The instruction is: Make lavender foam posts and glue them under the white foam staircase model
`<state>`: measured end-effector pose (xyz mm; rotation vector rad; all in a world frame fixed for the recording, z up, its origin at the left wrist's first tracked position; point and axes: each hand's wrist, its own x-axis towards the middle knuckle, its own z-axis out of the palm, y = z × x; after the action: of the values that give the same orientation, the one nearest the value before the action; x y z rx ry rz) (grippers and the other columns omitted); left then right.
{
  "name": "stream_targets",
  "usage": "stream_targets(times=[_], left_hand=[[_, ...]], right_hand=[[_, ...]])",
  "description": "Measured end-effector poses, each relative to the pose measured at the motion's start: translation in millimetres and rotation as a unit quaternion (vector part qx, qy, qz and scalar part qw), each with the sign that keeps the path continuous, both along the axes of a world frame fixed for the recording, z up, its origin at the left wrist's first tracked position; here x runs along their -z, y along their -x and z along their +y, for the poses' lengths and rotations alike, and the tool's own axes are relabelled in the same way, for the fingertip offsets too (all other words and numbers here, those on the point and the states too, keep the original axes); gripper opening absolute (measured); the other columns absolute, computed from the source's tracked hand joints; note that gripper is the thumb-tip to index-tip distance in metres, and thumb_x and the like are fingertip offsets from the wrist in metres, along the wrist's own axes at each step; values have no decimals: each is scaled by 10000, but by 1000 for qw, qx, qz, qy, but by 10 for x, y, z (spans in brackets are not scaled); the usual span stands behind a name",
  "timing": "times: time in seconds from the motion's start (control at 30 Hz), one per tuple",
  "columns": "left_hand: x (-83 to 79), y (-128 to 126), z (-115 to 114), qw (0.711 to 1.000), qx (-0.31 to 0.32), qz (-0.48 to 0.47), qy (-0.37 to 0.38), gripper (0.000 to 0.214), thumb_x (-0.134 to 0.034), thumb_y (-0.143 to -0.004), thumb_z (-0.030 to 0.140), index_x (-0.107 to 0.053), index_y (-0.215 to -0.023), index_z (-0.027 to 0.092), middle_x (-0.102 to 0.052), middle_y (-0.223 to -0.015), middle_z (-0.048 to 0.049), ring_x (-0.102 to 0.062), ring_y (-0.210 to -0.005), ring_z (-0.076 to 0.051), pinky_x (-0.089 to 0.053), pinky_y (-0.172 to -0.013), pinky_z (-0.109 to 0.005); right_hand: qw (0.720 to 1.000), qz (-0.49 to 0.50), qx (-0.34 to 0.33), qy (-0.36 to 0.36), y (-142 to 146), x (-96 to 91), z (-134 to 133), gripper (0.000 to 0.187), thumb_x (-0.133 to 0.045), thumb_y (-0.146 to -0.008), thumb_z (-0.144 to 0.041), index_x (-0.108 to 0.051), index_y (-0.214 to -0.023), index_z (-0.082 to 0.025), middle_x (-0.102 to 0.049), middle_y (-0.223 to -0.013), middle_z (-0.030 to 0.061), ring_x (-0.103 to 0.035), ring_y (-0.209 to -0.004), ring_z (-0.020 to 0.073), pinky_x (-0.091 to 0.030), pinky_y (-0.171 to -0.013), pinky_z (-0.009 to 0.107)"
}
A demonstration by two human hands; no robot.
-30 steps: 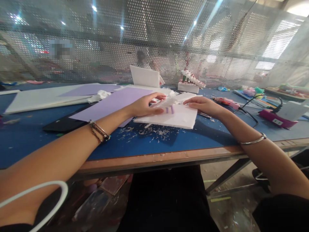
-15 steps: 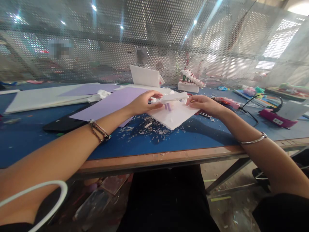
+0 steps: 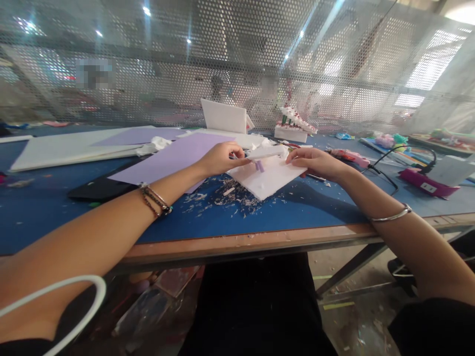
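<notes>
Streaked glare around bright lights [image 3: 146,11]

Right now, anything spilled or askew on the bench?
Yes. Pale scraps lie strewn on the blue table around the white board's near corner, looking like unswept litter. The board itself sits askew, that corner pointing at the table's front edge. Damage: can't tell.

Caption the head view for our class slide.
Left hand and right hand flank a white board near scattered scraps.
</notes>
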<state>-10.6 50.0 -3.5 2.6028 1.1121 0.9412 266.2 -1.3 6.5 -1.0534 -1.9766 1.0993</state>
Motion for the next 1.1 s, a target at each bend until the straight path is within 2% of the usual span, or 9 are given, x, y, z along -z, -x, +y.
stream_targets(times=[0.1,0.3,0.5,0.6,0.7,0.8,0.93,1.0,1.1], left_hand=[[-10,-18,-42,1000,8,10,12,448,-513,-706,608,-611,-689,171,-615,-740,-42,-531,-710,-151,-407,-688,-267],[-25,-41,-86,999,29,17,24,442,-513,-723,568,-676,-805,165,-661,-887,-69,-565,-811,-176,-413,-735,-271],[-24,-42,-85,998,54,33,11,443,-454,-781,527,-689,-888,167,-652,-964,-79,-568,-886,-190,-421,-774,-282],[-26,-41,-87,998,51,39,11,416,-425,-806,481,-673,-882,156,-652,-946,-73,-567,-866,-180,-423,-766,-273],[-29,-35,-92,999,31,31,25,364,-400,-818,427,-629,-833,145,-646,-866,-59,-567,-802,-163,-423,-750,-270],[-43,-29,-100,999,30,-6,38,312,-385,-822,382,-583,-797,142,-624,-802,-48,-571,-777,-152,-425,-768,-275],[-94,-4,-92,992,40,-95,72,259,-413,-826,372,-526,-777,144,-590,-768,-39,-562,-677,-117,-446,-688,-252],[-124,29,-68,989,40,-121,70,270,-440,-827,394,-516,-763,142,-578,-749,-35,-548,-639,-104,-443,-656,-241],[-147,94,-13,989,34,-138,45,277,-459,-831,387,-518,-732,135,-570,-718,-29,-533,-605,-90,-437,-651,-234]], right_hand=[[999,-29,14,-17,-10,6,11,113,-571,-759,-256,-593,-844,-184,-494,-690,-23,-427,-564,61,-349,-480,186],[996,-77,39,-28,-13,22,45,112,-570,-745,-256,-603,-835,-198,-470,-650,-28,-408,-549,66,-337,-461,184],[978,-161,65,-114,-9,0,32,165,-531,-764,-228,-658,-856,-175,-457,-618,-27,-380,-527,61,-333,-468,201],[977,-160,68,-124,-10,4,42,174,-522,-772,-212,-664,-865,-176,-450,-615,-25,-379,-525,59,-344,-456,195],[987,-115,71,-88,-12,19,59,140,-556,-761,-213,-654,-858,-188,-501,-668,-12,-426,-565,66,-389,-478,191],[998,-13,58,-7,-34,18,64,117,-574,-763,-214,-635,-861,-194,-538,-747,-4,-465,-608,61,-404,-496,174],[992,111,36,55,-113,-35,60,98,-584,-778,-203,-631,-852,-158,-491,-669,-17,-410,-521,35,-352,-435,154],[985,153,52,58,-147,-70,58,81,-581,-788,-186,-630,-837,-146,-489,-659,-17,-403,-504,30,-351,-428,153],[971,201,118,61,-159,-99,64,95,-527,-804,-112,-618,-784,-133,-517,-688,-3,-426,-506,27,-374,-441,148]])
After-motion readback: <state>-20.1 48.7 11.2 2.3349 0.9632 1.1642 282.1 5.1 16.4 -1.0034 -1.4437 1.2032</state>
